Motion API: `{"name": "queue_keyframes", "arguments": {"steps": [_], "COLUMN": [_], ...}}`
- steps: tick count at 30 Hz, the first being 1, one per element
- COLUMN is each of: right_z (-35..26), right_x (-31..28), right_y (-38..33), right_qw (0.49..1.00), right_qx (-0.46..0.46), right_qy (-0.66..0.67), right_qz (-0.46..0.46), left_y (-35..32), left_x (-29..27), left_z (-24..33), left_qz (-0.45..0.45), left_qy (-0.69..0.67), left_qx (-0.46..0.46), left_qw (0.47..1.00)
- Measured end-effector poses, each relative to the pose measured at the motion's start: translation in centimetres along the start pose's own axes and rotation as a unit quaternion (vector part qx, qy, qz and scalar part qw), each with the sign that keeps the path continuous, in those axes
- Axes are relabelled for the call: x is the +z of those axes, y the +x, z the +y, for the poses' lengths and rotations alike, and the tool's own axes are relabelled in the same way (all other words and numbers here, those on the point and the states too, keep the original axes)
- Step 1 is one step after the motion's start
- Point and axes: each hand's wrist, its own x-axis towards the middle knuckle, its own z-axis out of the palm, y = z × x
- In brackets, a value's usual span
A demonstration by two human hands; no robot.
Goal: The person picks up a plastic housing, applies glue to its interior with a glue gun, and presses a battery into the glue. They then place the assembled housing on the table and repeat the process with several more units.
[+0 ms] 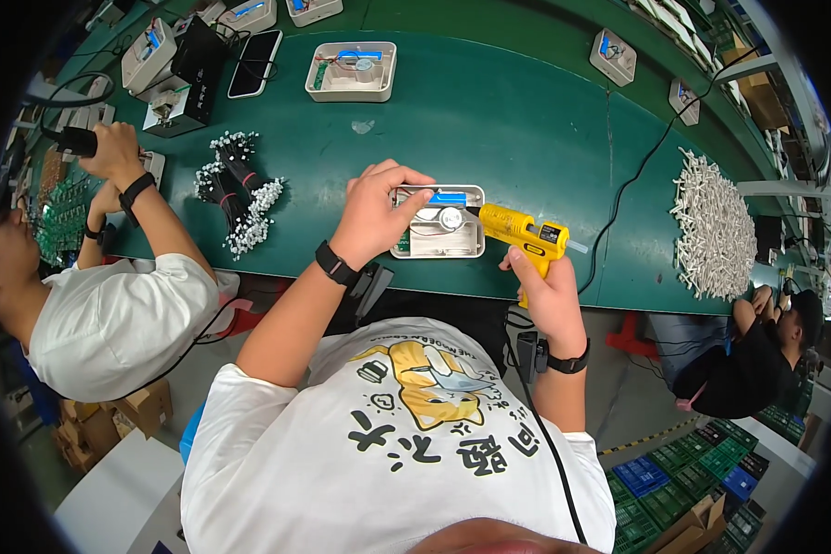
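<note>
A white open plastic case (pixel 439 247) lies on the table in front of me, holding a blue battery (pixel 448 198), a round white component (pixel 451 219), thin wires and a bit of green circuit board. My left hand (pixel 379 210) grips the case at its upper left, thumb reaching inside toward the battery; its fingertips are partly hidden. A yellow hot glue gun (pixel 519 228) is held by my right hand (pixel 547 286), its fingers wrapped around the handle. The nozzle points left, over the case's right wall beside the battery. From the gun's back sticks a clear glue stick (pixel 577 246).
Black cables with white connectors (pixel 240 194) lie bundled to the left. A similar case (pixel 351 72), a phone (pixel 255 64) and a black box (pixel 187 78) stand farther back. White small parts (pixel 714 226) are heaped right. Co-workers (pixel 120 314) sit on both sides. A black cord (pixel 639 175) crosses the table.
</note>
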Motion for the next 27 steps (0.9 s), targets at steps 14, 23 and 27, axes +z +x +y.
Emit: {"name": "queue_keyframes", "arguments": {"steps": [14,23,27], "right_z": [-1.9,-1.6,-2.0], "right_x": [1.5,3.6,3.5], "right_y": [-0.1,1.8,1.3], "right_qw": [1.000,0.995,0.996], "right_qx": [-0.013,-0.032,-0.007], "right_qy": [0.000,-0.039,-0.049], "right_qz": [-0.004,-0.088,-0.074], "left_y": [-0.9,-1.2,-1.5], "left_x": [-0.6,-1.4,-1.2], "left_z": [-0.2,0.3,0.0], "left_qz": [-0.031,-0.076,-0.061], "left_qy": [0.007,0.021,0.025], "left_qx": [0.013,0.041,0.044], "left_qw": [0.999,0.996,0.997]}}
